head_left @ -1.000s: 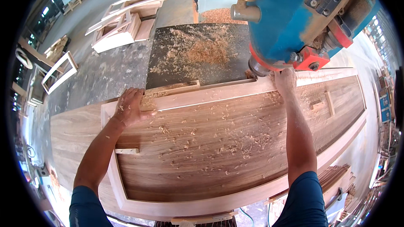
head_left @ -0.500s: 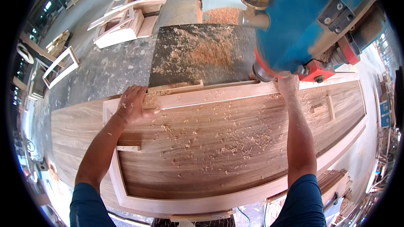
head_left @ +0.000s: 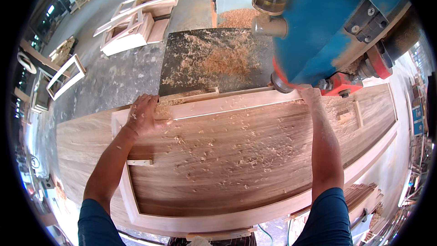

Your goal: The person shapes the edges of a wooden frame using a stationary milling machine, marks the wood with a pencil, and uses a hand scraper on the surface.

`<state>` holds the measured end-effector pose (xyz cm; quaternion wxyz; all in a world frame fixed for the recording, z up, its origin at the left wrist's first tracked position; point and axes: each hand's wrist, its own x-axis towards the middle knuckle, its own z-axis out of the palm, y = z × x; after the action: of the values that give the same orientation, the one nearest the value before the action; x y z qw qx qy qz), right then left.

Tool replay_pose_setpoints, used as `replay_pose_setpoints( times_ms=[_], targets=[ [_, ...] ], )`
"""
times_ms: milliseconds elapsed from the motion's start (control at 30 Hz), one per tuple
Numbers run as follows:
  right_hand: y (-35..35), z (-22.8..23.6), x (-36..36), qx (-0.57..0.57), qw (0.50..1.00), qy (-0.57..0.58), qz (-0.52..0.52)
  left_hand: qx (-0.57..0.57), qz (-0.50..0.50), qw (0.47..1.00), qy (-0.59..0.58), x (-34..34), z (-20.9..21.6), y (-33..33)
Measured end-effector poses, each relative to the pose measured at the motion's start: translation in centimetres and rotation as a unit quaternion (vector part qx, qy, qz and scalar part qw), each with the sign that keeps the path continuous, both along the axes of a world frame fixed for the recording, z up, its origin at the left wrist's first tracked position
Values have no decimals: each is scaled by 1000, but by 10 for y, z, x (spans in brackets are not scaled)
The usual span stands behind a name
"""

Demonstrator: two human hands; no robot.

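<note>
A pale wooden frame (head_left: pixel 214 103) lies round a large brown wood-grain panel (head_left: pixel 227 141) strewn with shavings. At the frame's far left corner my left hand (head_left: pixel 146 115) grips the far rail, its thumb along the inner edge and its fingers at the outer edge. My right hand (head_left: pixel 310 94) rests on the same rail farther right, close beside the red-rimmed head of a blue machine (head_left: pixel 318 27). The fingers of that hand are mostly hidden by the machine. Between the hands the rail runs bare, with a thin wood strip (head_left: pixel 195 94) along its far side.
A dark machine table (head_left: pixel 182 59) covered in shavings lies beyond the rail. Wooden frames (head_left: pixel 136 23) are stacked on the floor at the far left. Small wood blocks (head_left: pixel 140 162) lie on the panel. Stacked boards (head_left: pixel 364 200) stand at the near right.
The view has shifted slightly, so the blue machine appears a little lower and farther left. Both hands stay at nearly the same places on the rail.
</note>
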<state>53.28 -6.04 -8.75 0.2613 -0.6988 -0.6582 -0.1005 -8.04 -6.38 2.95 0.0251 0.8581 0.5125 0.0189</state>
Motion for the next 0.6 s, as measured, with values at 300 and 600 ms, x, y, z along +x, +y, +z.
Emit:
replay_pose_setpoints(
  times_ms=[300, 600],
  targets=[
    [-14, 29, -11, 4, 999, 33, -13, 31, -16, 999, -10, -3, -12, 1],
    [-36, 81, -50, 46, 996, 76, -22, -18, 23, 1000, 5, 5, -7, 0]
  ],
)
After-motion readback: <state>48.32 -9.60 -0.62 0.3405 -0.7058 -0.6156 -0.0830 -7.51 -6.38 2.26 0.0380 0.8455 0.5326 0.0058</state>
